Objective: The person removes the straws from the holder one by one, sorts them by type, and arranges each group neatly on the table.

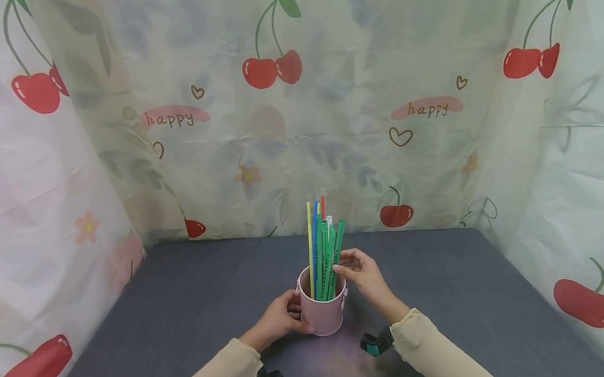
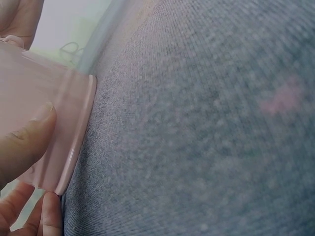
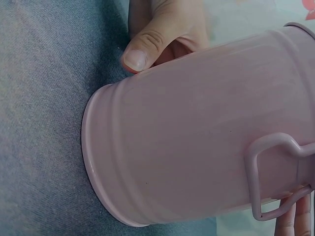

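A pink metal bucket with small side handles stands upright on the dark cloth. Several slim green pencils with dark print lean inside it, beside a yellow stick, a blue stick and a red-tipped one. My left hand grips the bucket's lower left side; in the left wrist view its thumb lies along the wall and its fingers reach round behind. Over the right rim, my right hand pinches the rightmost green pencil between thumb and fingers. The pencils' lower ends are hidden.
Dark grey cloth covers the tabletop around the bucket. A pale curtain printed with cherries encloses the back and both sides. Black straps with devices sit at both wrists.
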Demonstrator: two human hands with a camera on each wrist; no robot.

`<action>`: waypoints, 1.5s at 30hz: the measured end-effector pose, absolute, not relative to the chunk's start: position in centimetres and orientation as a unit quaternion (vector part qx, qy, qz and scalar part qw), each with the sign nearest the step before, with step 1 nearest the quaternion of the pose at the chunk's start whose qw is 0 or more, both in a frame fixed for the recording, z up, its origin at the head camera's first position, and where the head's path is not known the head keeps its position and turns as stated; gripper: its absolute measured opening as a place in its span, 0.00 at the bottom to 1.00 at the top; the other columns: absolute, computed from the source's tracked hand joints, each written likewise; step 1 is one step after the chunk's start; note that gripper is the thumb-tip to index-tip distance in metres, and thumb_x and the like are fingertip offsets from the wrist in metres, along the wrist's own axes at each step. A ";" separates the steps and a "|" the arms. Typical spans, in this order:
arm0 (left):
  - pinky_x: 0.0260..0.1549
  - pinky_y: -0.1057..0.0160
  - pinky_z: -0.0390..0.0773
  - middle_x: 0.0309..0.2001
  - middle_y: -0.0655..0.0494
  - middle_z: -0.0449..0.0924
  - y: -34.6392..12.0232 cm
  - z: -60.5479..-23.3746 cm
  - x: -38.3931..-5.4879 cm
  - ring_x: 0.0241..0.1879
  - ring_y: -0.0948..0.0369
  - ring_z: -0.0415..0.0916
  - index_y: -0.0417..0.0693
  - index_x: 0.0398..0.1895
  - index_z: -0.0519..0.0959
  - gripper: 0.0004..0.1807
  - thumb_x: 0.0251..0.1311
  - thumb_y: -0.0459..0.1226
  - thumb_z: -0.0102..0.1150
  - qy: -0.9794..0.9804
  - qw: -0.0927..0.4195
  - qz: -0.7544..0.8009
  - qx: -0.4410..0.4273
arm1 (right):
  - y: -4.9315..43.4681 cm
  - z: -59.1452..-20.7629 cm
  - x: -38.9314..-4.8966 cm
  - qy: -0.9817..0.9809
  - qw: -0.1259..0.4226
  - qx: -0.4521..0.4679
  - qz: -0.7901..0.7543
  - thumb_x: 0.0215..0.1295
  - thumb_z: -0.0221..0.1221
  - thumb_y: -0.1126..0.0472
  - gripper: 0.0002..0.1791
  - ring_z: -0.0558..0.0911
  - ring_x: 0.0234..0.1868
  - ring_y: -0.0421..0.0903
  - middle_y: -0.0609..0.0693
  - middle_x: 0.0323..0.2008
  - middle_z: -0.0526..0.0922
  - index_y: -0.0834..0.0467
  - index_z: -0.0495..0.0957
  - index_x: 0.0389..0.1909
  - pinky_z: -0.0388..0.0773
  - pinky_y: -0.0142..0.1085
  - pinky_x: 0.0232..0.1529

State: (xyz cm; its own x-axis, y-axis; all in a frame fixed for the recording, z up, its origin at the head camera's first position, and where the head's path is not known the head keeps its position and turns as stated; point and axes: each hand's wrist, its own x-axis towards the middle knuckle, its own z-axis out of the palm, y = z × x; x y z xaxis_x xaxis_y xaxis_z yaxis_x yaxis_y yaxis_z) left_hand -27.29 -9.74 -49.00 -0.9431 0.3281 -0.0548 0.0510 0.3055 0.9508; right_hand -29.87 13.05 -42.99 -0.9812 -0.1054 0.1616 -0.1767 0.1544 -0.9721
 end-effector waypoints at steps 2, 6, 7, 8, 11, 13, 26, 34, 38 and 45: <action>0.49 0.52 0.80 0.49 0.44 0.79 -9.7 -49.0 -27.3 0.48 0.53 0.77 0.37 0.56 0.70 0.39 0.36 0.26 0.77 0.799 0.119 0.577 0.119 | 13.0 -43.0 -29.8 -0.758 0.029 0.093 0.645 0.61 0.64 0.65 0.18 0.80 0.40 0.42 0.57 0.43 0.80 0.65 0.74 0.51 0.79 0.36 0.45; 0.49 0.52 0.80 0.49 0.44 0.79 -9.7 -49.1 -27.3 0.48 0.53 0.78 0.36 0.56 0.70 0.39 0.35 0.26 0.77 0.800 0.117 0.576 0.120 | 13.0 -43.0 -29.7 -0.760 0.031 0.091 0.643 0.61 0.64 0.65 0.18 0.80 0.39 0.43 0.55 0.42 0.80 0.64 0.75 0.50 0.78 0.35 0.44; 0.49 0.52 0.80 0.49 0.44 0.79 -9.7 -49.0 -27.3 0.48 0.53 0.78 0.36 0.56 0.70 0.39 0.35 0.26 0.77 0.800 0.117 0.576 0.120 | 13.0 -43.0 -29.7 -0.760 0.032 0.090 0.642 0.60 0.65 0.65 0.17 0.80 0.39 0.43 0.55 0.41 0.80 0.64 0.75 0.50 0.78 0.36 0.44; 0.49 0.52 0.80 0.49 0.44 0.79 -9.7 -49.0 -27.3 0.48 0.53 0.78 0.36 0.56 0.70 0.39 0.35 0.26 0.77 0.801 0.117 0.576 0.119 | 13.0 -43.0 -29.7 -0.761 0.033 0.089 0.642 0.60 0.65 0.65 0.17 0.80 0.39 0.43 0.55 0.41 0.80 0.64 0.75 0.49 0.78 0.35 0.44; 0.49 0.52 0.80 0.48 0.45 0.79 -9.6 -48.9 -27.2 0.47 0.53 0.78 0.37 0.56 0.70 0.40 0.35 0.27 0.78 0.802 0.119 0.575 0.112 | 12.9 -43.0 -29.7 -0.763 0.035 0.087 0.640 0.60 0.65 0.65 0.17 0.79 0.38 0.43 0.55 0.40 0.79 0.64 0.75 0.49 0.78 0.35 0.43; 0.50 0.52 0.79 0.48 0.45 0.79 -9.6 -48.8 -27.2 0.47 0.54 0.77 0.38 0.57 0.70 0.40 0.35 0.27 0.78 0.802 0.120 0.574 0.109 | 12.9 -43.0 -29.7 -0.763 0.035 0.086 0.640 0.60 0.65 0.65 0.17 0.79 0.38 0.43 0.55 0.40 0.79 0.64 0.75 0.48 0.77 0.35 0.43; 0.49 0.53 0.80 0.48 0.46 0.79 -9.8 -49.0 -27.3 0.46 0.55 0.78 0.37 0.56 0.70 0.39 0.35 0.27 0.78 0.800 0.121 0.577 0.111 | 12.8 -42.8 -29.6 -0.759 0.031 0.085 0.644 0.60 0.65 0.64 0.17 0.79 0.39 0.43 0.54 0.39 0.79 0.64 0.74 0.48 0.77 0.35 0.44; 0.49 0.53 0.80 0.48 0.46 0.79 -9.8 -48.9 -27.3 0.47 0.55 0.78 0.37 0.58 0.70 0.40 0.36 0.29 0.79 0.802 0.124 0.573 0.112 | 12.9 -42.9 -29.7 -0.753 0.027 0.091 0.651 0.60 0.65 0.65 0.17 0.79 0.38 0.41 0.51 0.37 0.78 0.65 0.73 0.48 0.77 0.32 0.42; 0.49 0.52 0.80 0.48 0.46 0.79 -9.8 -48.9 -27.3 0.47 0.54 0.78 0.39 0.58 0.70 0.41 0.36 0.31 0.80 0.809 0.126 0.564 0.109 | 13.0 -42.6 -29.5 -0.744 0.024 0.096 0.661 0.61 0.64 0.66 0.17 0.78 0.38 0.40 0.49 0.36 0.78 0.66 0.73 0.48 0.77 0.31 0.41; 0.49 0.53 0.80 0.48 0.46 0.78 -9.8 -48.9 -27.3 0.47 0.55 0.78 0.39 0.58 0.69 0.41 0.36 0.31 0.80 0.804 0.129 0.570 0.108 | 13.5 -42.1 -30.1 -0.738 0.033 0.092 0.668 0.61 0.64 0.66 0.17 0.79 0.37 0.38 0.46 0.35 0.77 0.66 0.72 0.48 0.80 0.39 0.47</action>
State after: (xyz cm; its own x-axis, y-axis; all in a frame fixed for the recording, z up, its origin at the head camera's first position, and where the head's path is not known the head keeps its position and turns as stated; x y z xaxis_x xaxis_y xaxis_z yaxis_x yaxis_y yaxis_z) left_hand -27.27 -9.83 -48.94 -0.9430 0.3219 -0.0848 0.0268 0.3273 0.9445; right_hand -30.07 13.52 -42.14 -0.9807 -0.0920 0.1727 -0.1811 0.0918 -0.9792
